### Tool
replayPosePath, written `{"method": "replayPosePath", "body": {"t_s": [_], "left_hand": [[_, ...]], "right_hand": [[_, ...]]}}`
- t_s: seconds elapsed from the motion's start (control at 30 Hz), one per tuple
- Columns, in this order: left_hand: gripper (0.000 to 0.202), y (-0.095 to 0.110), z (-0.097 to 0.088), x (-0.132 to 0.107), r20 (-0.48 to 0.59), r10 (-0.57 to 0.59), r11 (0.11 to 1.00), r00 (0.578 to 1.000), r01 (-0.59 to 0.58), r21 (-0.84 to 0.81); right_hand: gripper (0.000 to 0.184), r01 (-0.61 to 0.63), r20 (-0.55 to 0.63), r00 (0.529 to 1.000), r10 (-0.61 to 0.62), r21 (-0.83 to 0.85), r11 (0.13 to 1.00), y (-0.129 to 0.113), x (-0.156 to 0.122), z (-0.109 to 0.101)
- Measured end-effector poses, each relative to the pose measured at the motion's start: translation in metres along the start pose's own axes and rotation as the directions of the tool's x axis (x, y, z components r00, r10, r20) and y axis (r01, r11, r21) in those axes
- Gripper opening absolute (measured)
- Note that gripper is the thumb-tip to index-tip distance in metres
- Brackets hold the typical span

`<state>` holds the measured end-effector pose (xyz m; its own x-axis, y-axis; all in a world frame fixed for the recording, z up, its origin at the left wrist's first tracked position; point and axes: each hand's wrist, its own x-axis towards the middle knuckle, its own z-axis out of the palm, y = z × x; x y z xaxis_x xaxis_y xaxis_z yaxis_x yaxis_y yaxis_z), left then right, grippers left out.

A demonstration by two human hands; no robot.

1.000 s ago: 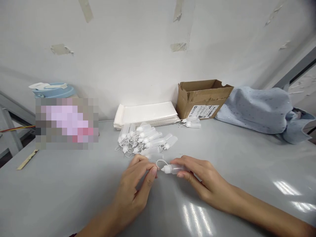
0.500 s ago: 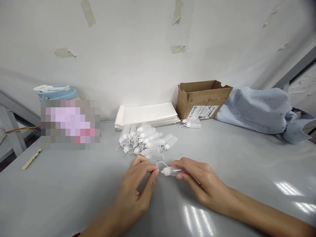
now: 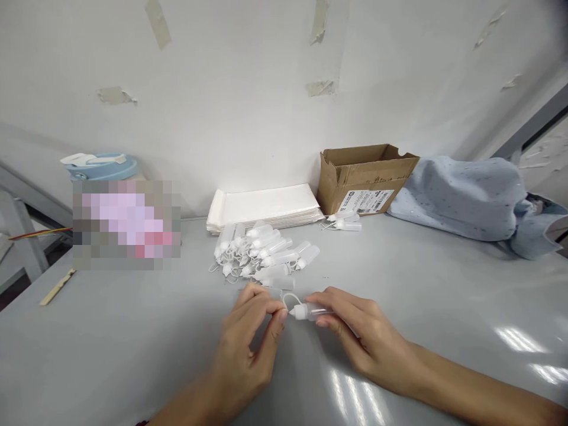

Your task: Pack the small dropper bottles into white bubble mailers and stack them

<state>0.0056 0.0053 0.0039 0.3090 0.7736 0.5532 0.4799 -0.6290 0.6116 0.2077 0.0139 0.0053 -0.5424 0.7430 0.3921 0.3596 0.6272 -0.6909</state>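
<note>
A small clear dropper bottle (image 3: 314, 311) with a white pointed nozzle lies sideways in my right hand (image 3: 361, 331), pinched between thumb and fingers. From its neck a thin white strap (image 3: 291, 297) loops over to my left hand (image 3: 248, 337). The left thumb and forefinger are pinched together right at the nozzle's tip, on the end of the strap; the cap there is mostly hidden by the fingertips. Just beyond my left hand lies a pile of similar dropper bottles (image 3: 270, 257), with straps tangled among them.
Behind the pile is a stack of white padded envelopes (image 3: 266, 204). A cardboard box (image 3: 368, 177) stands against the wall, with a few dropper bottles (image 3: 348, 226) before it. Blue cloth (image 3: 457, 198) lies at right; a blue-lidded container (image 3: 104, 168) and wooden strip (image 3: 57, 287) are at left.
Both hands and the bottle have shifted very slightly down in the picture. The left pinch stays at the nozzle tip, and the right hand keeps its hold on the bottle.
</note>
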Motion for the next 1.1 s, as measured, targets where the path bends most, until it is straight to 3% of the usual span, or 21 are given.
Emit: {"method": "replayPosePath", "body": {"t_s": [0.23,0.5,0.93,1.1], "left_hand": [[0.020,-0.002,-0.011,-0.001,-0.035,0.145,0.984,0.989,-0.141,0.109],[0.020,-0.005,-0.013,-0.004,-0.011,0.129,0.987,0.992,-0.127,0.094],[0.023,-0.001,-0.005,-0.005,-0.045,0.129,0.992,0.991,-0.129,0.004],[0.023,-0.002,-0.004,-0.006,-0.075,0.138,0.990,0.988,-0.135,0.050]], "right_hand": [[0.027,0.089,0.024,0.996,-0.089,-0.002,0.996,-0.002,0.004,-0.011],[0.027,0.110,0.063,0.992,-0.107,-0.037,0.993,0.001,0.005,-0.012],[0.029,0.157,0.009,0.988,-0.157,-0.064,0.986,0.004,0.000,-0.003],[0.030,0.156,-0.017,0.988,-0.157,-0.054,0.986,0.002,0.001,-0.001]]}}
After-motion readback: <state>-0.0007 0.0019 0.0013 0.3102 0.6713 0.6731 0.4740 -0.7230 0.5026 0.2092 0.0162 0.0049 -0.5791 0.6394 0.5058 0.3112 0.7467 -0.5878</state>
